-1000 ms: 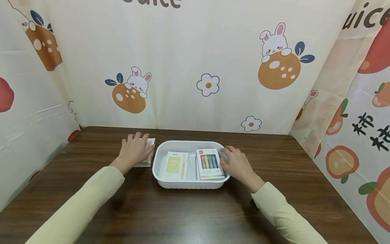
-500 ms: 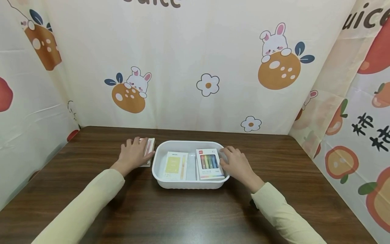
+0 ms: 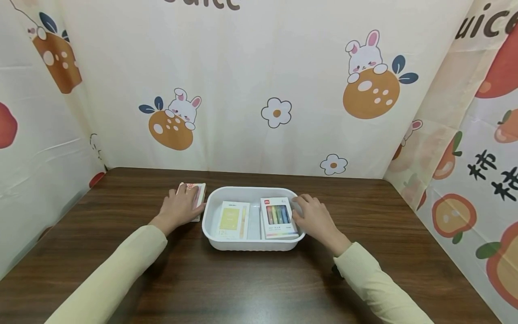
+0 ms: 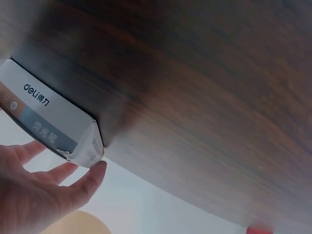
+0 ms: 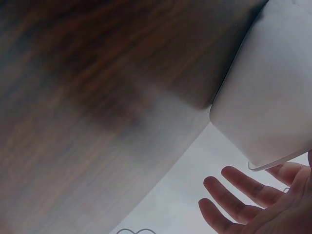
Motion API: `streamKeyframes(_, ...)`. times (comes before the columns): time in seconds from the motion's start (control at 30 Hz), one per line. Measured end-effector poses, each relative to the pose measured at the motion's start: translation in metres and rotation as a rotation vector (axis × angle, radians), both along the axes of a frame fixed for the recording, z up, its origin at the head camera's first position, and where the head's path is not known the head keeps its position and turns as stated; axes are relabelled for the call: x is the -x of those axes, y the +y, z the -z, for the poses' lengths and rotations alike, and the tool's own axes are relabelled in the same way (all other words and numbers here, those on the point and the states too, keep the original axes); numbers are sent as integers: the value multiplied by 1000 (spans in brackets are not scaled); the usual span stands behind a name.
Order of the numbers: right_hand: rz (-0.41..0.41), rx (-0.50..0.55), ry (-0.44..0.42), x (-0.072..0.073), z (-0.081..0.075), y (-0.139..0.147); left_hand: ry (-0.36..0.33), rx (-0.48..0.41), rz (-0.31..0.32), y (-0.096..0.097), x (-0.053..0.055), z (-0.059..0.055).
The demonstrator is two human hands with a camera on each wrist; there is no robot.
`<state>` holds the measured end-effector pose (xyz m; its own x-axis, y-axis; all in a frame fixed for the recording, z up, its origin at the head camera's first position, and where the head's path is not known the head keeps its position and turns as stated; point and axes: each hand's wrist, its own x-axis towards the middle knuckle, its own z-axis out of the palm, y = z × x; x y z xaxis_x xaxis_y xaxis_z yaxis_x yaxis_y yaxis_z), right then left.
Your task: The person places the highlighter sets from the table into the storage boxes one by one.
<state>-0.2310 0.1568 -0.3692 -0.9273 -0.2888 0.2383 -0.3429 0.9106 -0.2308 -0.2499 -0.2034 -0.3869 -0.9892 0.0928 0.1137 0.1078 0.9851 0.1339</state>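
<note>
On the table's left, my left hand (image 3: 178, 209) lies over a box of highlighters (image 3: 199, 193), its thumb along the tray-facing side. In the left wrist view the box (image 4: 46, 109) shows its printed side, with the left hand's fingers (image 4: 87, 183) over its top and one fingertip at its end corner. A white plastic tray (image 3: 255, 245) stands beside it. My right hand (image 3: 319, 220) rests on the tray's right rim, thumb just inside. The right wrist view shows its fingers (image 5: 234, 202) spread, mostly apart from the tray wall (image 5: 263, 97).
Inside the tray, a yellow-and-white box (image 3: 230, 218) lies on the left and a box with a window of coloured sticks (image 3: 279, 217) on the right. The brown wooden table (image 3: 243, 288) meets a printed curtain (image 3: 243, 135) at the back.
My left hand shifted slightly left and down across the highlighter box, then back a little right, thumb now by its right side. The right hand and tray stay in place.
</note>
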Motion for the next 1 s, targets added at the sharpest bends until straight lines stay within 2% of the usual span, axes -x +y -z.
streamKeyframes(0.5, 4, 4, -10, -1, -1, 0, 5, -32, 14, 2, 2, -1)
streamKeyframes(0.77, 4, 2, -9, -1, 0, 1, -9, -50, 0, 4, 3, -2)
streamKeyframes(1.0, -6, 1, 8, 0, 1, 1, 13, -59, -1, 3, 3, -2)
